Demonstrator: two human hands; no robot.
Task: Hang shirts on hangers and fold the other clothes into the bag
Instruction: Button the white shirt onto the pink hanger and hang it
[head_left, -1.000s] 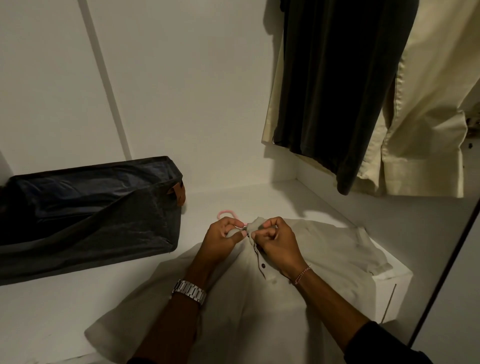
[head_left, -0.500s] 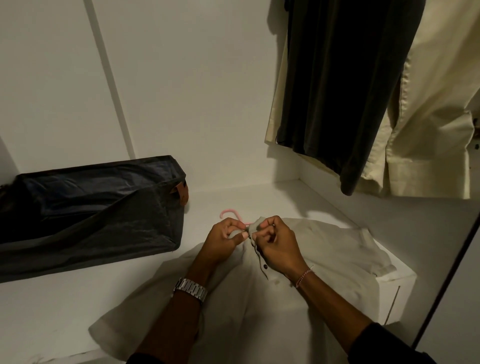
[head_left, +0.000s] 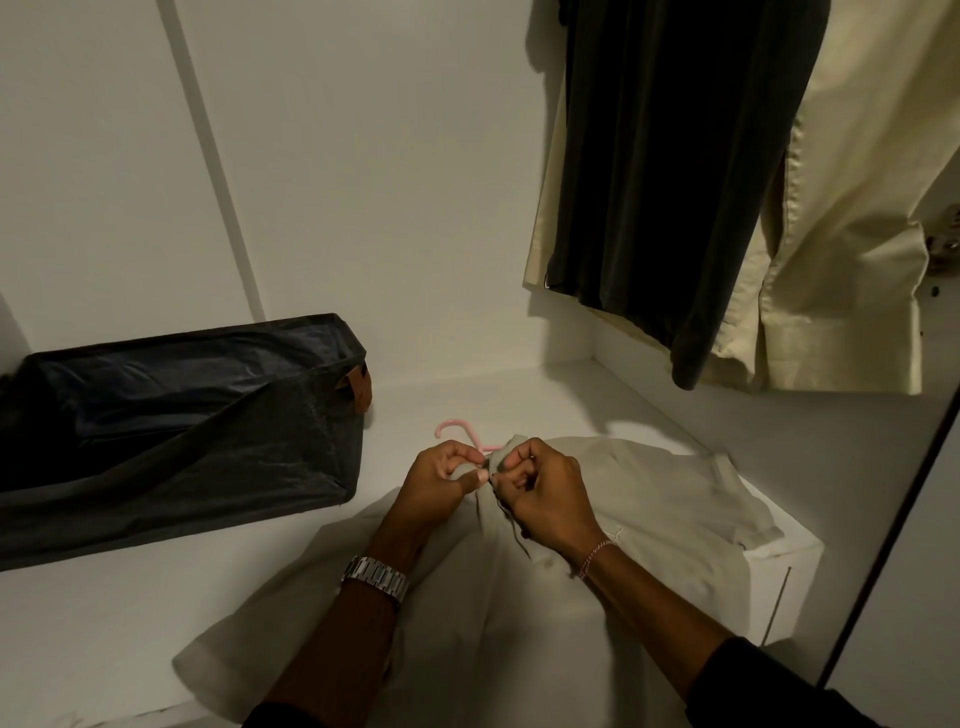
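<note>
A pale beige shirt (head_left: 613, 499) lies spread on the white wardrobe shelf (head_left: 130, 597), front side up. A pink hanger (head_left: 460, 430) is inside it, with only its hook sticking out at the collar. My left hand (head_left: 441, 480) and my right hand (head_left: 545, 493) meet at the collar. Each pinches one side of the shirt's placket near the top button. A dark fabric bag (head_left: 182, 431) stands open on the shelf to the left.
A dark shirt (head_left: 675, 171) and a cream shirt (head_left: 857, 218) hang at the upper right. A white box (head_left: 779, 587) sits under the beige shirt's right side. The wardrobe's dark door edge (head_left: 893, 499) runs down the right.
Both hands stay at the collar, with the fingers shifting slightly on the placket. The view has tilted a little; the shirt and bag have not moved.
</note>
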